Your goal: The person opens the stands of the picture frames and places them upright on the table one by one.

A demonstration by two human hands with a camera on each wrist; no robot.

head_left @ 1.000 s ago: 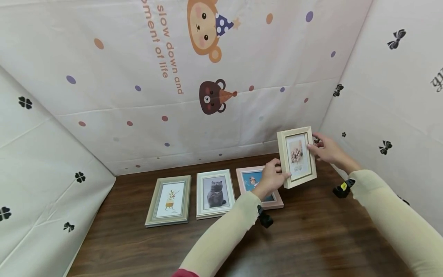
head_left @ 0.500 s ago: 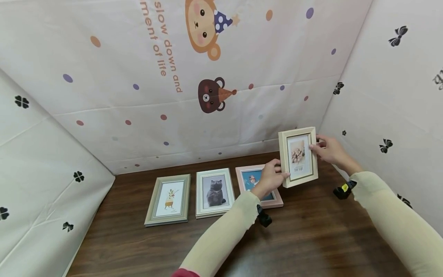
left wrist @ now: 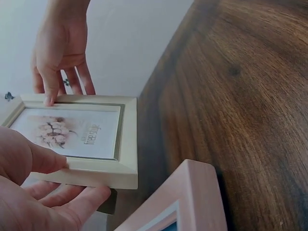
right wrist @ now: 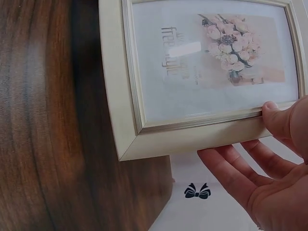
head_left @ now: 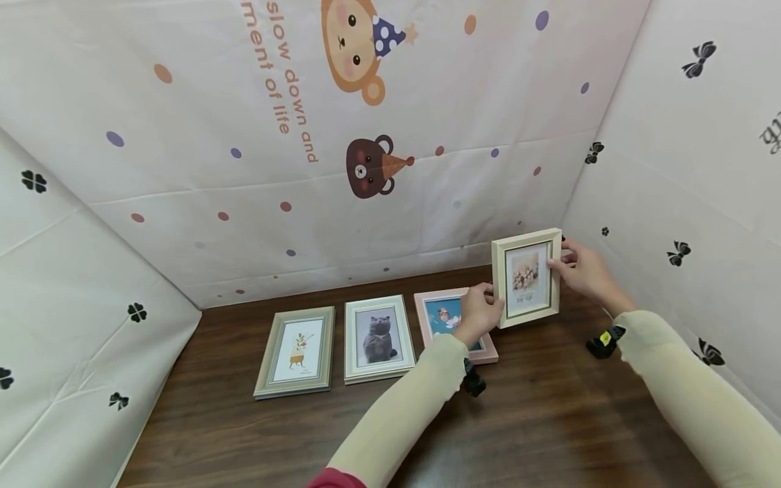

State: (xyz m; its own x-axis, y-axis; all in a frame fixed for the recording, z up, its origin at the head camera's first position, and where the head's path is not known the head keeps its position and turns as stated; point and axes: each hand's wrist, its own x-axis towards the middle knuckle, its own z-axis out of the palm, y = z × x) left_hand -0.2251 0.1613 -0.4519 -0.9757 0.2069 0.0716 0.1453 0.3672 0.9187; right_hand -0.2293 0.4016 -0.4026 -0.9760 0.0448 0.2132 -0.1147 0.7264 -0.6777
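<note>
The left hand (head_left: 480, 313) and right hand (head_left: 586, 272) are pinching opposite sides of the cream picture frame (head_left: 527, 276), upright toward the desk's (head_left: 537, 413) back right, just beside the pink frame (head_left: 442, 316) lying flat.

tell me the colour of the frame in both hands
The frame is cream; the right wrist view shows it best.

Table (head_left: 244, 440), bottom: frame A (head_left: 295, 352), frame B (head_left: 378, 339), frame C (head_left: 442, 317), left to centre-right. Frame D (head_left: 526, 278) further right, between left hand (head_left: 480, 310) and right hand (head_left: 584, 270).
</note>
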